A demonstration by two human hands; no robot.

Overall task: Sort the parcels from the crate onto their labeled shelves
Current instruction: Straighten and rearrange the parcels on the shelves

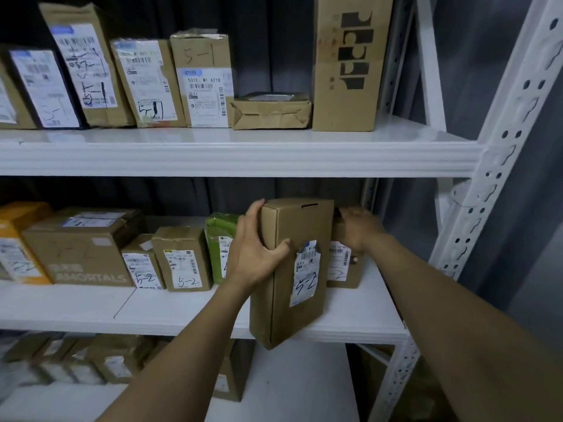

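Left grip clamped on the tall parcel, thumb across its front, fingers round the left side. The parcel, label "5-2", is upright and slightly tilted at the middle shelf front edge near the right end, its bottom overhanging. Right grip, fingers apart and fairly straight, rests on the small box just behind.
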